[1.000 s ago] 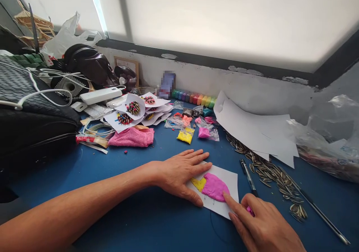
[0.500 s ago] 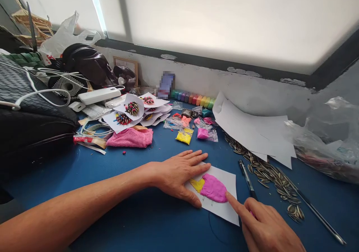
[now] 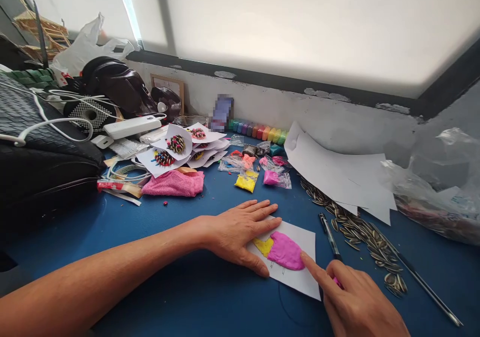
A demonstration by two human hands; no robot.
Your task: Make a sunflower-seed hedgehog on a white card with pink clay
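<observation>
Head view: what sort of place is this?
Probably an informal craft workspace, perhaps at home: a white paper sheet bearing flattened pink and yellow clay-like material, loose striped dark seeds, and a row of multicoloured blocks.

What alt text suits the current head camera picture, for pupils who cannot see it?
A left hand lies flat, partly over white paper bearing a yellow patch and a larger pink patch, whose edge the right hand touches with its index finger. The right hand holds a pink bit. A pen and seeds lie nearby on a blue table.
</observation>
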